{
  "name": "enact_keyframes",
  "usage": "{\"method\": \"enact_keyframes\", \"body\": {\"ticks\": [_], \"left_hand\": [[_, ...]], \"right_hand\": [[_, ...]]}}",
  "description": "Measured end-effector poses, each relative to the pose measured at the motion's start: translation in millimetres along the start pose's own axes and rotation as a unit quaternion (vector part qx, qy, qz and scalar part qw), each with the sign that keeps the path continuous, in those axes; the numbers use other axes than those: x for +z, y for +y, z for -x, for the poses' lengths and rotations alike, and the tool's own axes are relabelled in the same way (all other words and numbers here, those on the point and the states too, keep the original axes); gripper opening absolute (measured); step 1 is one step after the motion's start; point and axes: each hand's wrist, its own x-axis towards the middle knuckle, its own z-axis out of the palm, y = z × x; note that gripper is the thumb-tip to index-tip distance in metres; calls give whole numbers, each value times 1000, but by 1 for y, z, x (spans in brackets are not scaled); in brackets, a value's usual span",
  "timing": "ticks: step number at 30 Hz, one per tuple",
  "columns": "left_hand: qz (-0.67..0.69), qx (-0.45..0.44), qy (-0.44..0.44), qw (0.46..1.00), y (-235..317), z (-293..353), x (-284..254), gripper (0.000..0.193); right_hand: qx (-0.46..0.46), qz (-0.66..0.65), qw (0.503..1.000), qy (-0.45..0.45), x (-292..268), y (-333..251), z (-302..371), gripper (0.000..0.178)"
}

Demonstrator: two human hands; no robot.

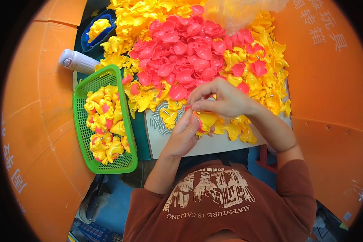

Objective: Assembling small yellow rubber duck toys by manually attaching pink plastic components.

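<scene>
Both hands meet over the near edge of the bench (213, 146), right above the white board's front lip. The left hand (185, 135) comes up from below, its grip closed round a yellow toy (207, 120) with a pink piece set in its side. The right hand (224, 99) arches over from the right, fingertips (195, 105) pinched together at the toy's top; whether they hold something small there, I cannot tell. The toy sits between the two hands, just above the bench, partly hidden by the fingers. It looks glossy, rounded, bright yellow.

Room is tight. A heap of yellow parts (266, 60) rims the bench and spills toward the right edge, with a mound of pink parts (185, 52) piled in the middle, touching the right hand's knuckles. Small metal pins (161, 119) lie scattered just left of the left hand. A green basket (103, 80) full of finished yellow toys sits at the left edge, well apart from the hands. Orange walls (40, 121) close in both sides. The only bare strip is the board's front lip beneath the wrists.
</scene>
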Motion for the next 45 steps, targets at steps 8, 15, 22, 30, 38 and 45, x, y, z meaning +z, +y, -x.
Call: {"method": "enact_keyframes", "body": {"ticks": [8, 15, 22, 30, 38, 45], "left_hand": [[119, 42, 80, 989, 5, 5, -11, 46], [169, 82, 125, 974, 8, 12, -34, 49], [214, 193, 152, 946, 40, 25, -53, 51], [121, 254, 255, 925, 54, 47, -71, 49], [148, 222, 281, 922, 52, 47, -75, 45], [157, 219, 244, 932, 53, 40, -80, 44]], "right_hand": [[-24, 9, 971, 240, 20, 6, -2, 21], [68, 447, 882, 138, 74, 45, 70, 37], [-32, 426, 878, 217, 71, 31, 49, 35], [-227, 500, 832, 85, 89, 50, -27, 26], [-167, 468, 858, 130, 92, 54, -22, 28], [-220, 468, 847, 125, 120, 51, -33, 17]]}}
